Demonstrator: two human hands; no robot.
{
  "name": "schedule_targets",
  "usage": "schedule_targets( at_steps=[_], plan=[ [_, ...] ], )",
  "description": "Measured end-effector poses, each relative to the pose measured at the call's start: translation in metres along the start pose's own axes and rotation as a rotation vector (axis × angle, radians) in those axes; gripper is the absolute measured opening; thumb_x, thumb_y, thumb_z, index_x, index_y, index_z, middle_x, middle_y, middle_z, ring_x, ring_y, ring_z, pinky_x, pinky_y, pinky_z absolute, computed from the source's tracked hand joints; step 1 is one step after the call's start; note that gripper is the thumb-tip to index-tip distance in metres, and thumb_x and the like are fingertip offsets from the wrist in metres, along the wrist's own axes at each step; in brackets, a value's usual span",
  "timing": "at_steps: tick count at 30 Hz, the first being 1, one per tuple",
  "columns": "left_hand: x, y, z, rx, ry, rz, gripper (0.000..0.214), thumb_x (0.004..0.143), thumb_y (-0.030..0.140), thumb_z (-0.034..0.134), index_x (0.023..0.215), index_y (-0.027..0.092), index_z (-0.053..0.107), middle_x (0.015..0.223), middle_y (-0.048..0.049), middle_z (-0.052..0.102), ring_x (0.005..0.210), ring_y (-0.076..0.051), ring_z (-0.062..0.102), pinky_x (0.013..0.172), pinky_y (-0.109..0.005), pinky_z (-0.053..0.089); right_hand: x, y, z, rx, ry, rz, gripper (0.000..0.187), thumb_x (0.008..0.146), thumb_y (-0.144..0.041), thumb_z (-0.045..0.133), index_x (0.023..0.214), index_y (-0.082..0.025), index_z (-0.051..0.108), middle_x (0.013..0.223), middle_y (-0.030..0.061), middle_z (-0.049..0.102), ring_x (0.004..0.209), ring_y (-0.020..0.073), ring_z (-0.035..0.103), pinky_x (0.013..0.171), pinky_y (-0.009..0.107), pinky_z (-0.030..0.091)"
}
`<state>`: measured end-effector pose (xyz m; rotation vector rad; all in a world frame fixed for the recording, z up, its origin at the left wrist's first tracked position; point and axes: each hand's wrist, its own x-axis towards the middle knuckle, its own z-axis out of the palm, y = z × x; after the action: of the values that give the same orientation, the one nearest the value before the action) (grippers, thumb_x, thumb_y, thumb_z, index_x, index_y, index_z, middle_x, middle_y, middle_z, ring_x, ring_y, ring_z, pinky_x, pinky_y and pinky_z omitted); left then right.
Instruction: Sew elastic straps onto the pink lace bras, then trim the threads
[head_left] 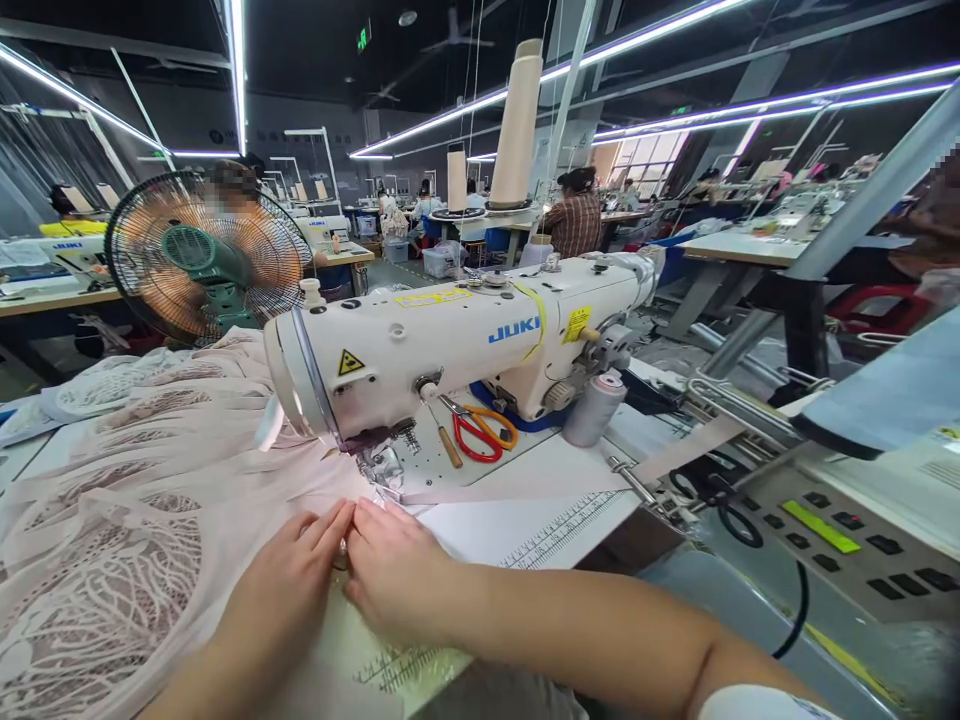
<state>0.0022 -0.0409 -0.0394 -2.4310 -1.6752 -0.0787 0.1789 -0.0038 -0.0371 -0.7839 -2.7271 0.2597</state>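
Side by side at the front of a white sewing machine (465,345), my left hand (296,565) and my right hand (397,560) meet at the fingertips. Both hands have their fingers bent and pressed together on pale pink lace fabric (262,475), just before the presser foot (382,470). The fabric spreads left in folds, with lace panels (112,580). My fingers hide the edge they grip. On the machine bed, right of the foot, lie scissors (480,435) with red and orange handles and a wooden-handled tool (450,447).
A grey thread cone (594,410) stands at the machine's right end. Ruler markings (559,530) run along the table. A metal tape feeder (675,460) and control panel (832,540) are at right. A large fan (206,255) stands behind at left; people sit at machines farther back.
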Motion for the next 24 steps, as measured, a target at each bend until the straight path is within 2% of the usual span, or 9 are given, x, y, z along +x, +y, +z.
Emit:
schedule_targets(
  at_steps=[6, 10, 14, 19, 21, 24],
  plan=[
    [0.003, -0.008, -0.002, 0.021, -0.046, 0.044, 0.058, 0.08, 0.001, 0.037, 0.133, 0.015, 0.053, 0.14, -0.0047, 0.053, 0.107, -0.024, 0.057, 0.095, -0.037, 0.05, -0.024, 0.011, -0.004, 0.039, -0.001, -0.098, 0.043, 0.092, -0.028, 0.05, 0.127, -0.002, 0.052, 0.143, 0.0187, 0.044, 0.134, 0.028, 0.037, 0.113, 0.043, 0.032],
    [0.006, -0.012, -0.005, -0.011, -0.099, 0.006, 0.061, 0.077, -0.001, 0.037, 0.133, 0.018, 0.054, 0.14, -0.0036, 0.052, 0.115, -0.025, 0.055, 0.096, -0.039, 0.049, -0.043, 0.026, -0.002, 0.121, 0.016, -0.15, 0.041, 0.092, -0.026, 0.048, 0.126, -0.004, 0.053, 0.142, 0.0159, 0.045, 0.134, 0.0252, 0.037, 0.115, 0.038, 0.029],
    [0.011, -0.019, -0.005, -0.072, -0.1, -0.045, 0.058, 0.081, 0.001, 0.036, 0.133, 0.02, 0.053, 0.14, -0.0034, 0.052, 0.116, -0.024, 0.055, 0.094, -0.04, 0.05, -0.047, 0.031, 0.001, 0.203, 0.058, -0.117, 0.04, 0.093, -0.027, 0.046, 0.126, -0.006, 0.055, 0.141, 0.0153, 0.047, 0.133, 0.0242, 0.039, 0.113, 0.036, 0.032],
    [0.019, -0.03, -0.006, -0.07, -0.078, -0.044, 0.055, 0.082, 0.003, 0.035, 0.131, 0.02, 0.055, 0.138, -0.0057, 0.054, 0.117, -0.025, 0.055, 0.094, -0.041, 0.05, -0.044, 0.029, 0.001, 0.204, 0.043, -0.091, 0.037, 0.093, -0.026, 0.046, 0.123, -0.008, 0.056, 0.139, 0.0156, 0.049, 0.132, 0.0241, 0.041, 0.112, 0.038, 0.034],
    [0.021, -0.035, -0.005, -0.055, -0.073, -0.045, 0.055, 0.082, 0.003, 0.036, 0.131, 0.02, 0.055, 0.139, -0.0055, 0.053, 0.118, -0.025, 0.055, 0.096, -0.041, 0.049, -0.044, 0.03, -0.003, 0.202, 0.076, -0.116, 0.034, 0.094, -0.027, 0.044, 0.119, -0.008, 0.058, 0.137, 0.0157, 0.051, 0.13, 0.0243, 0.043, 0.111, 0.038, 0.035],
    [0.024, -0.042, -0.002, -0.051, -0.041, -0.068, 0.055, 0.081, 0.004, 0.037, 0.13, 0.023, 0.057, 0.139, -0.0056, 0.053, 0.12, -0.025, 0.054, 0.099, -0.042, 0.047, -0.046, 0.025, -0.009, 0.196, 0.22, -0.199, 0.032, 0.095, -0.029, 0.04, 0.112, -0.009, 0.058, 0.13, 0.0166, 0.056, 0.124, 0.0246, 0.048, 0.107, 0.04, 0.039]
  ],
)
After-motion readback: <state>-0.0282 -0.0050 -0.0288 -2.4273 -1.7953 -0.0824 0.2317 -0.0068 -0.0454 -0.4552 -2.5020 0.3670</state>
